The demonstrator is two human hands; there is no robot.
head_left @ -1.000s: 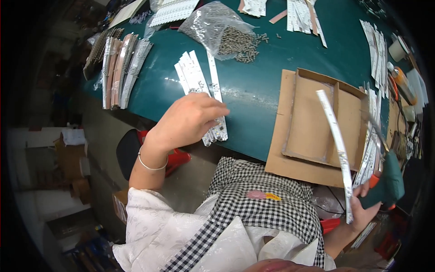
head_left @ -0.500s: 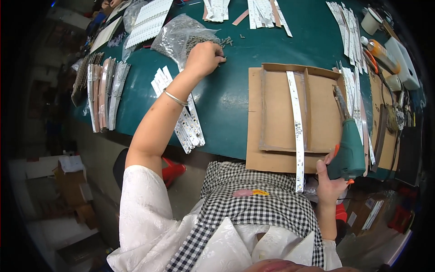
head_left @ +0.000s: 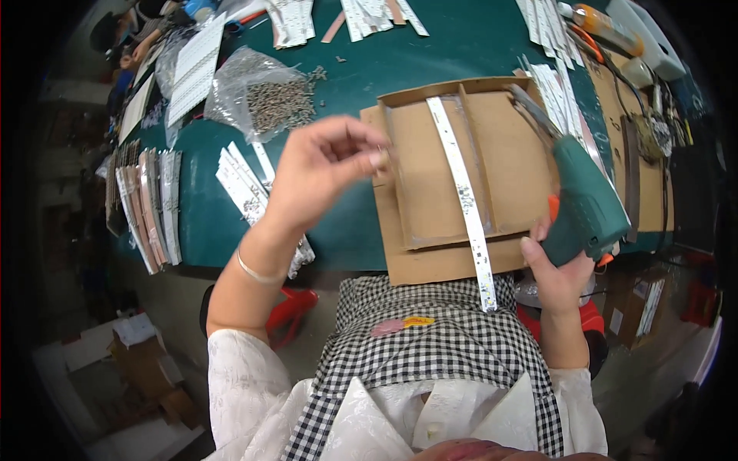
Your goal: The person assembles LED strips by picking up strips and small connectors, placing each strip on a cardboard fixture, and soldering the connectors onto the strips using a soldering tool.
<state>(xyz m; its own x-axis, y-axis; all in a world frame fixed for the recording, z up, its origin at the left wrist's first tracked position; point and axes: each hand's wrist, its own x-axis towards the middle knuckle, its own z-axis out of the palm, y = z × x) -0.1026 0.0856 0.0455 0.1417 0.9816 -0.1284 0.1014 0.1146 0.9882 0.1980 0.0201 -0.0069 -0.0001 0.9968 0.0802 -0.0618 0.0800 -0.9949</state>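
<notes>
My left hand (head_left: pixel 327 165) hovers just left of a cardboard tray (head_left: pixel 423 265), thumb and fingers pinched together. Whatever is between the fingertips is too small to make out. A long white circuit-board strip (head_left: pixel 461 184) lies across the tray, its near end jutting past the front edge over my checked apron. My right hand (head_left: pixel 560 280) grips a green pistol-shaped soldering gun (head_left: pixel 586 200) with an orange trigger. Its long metal nose (head_left: pixel 530 107) points away over the tray's right side. Small brownish parts (head_left: pixel 280 106) lie heaped by a clear plastic bag (head_left: pixel 231 84) at the far left.
Several white strips (head_left: pixel 244 184) lie left of my left hand, partly hidden by it. Bundled strips (head_left: pixel 150 203) stand at the table's left edge; more strips (head_left: pixel 557 96) lie right of the tray. An orange bottle (head_left: pixel 607 29) and a white container (head_left: pixel 649 38) are far right.
My left hand has come from the heap of small parts toward me and right, to the tray. The soldering gun has tilted, its nose now leaning left over the tray. The whole view has shifted.
</notes>
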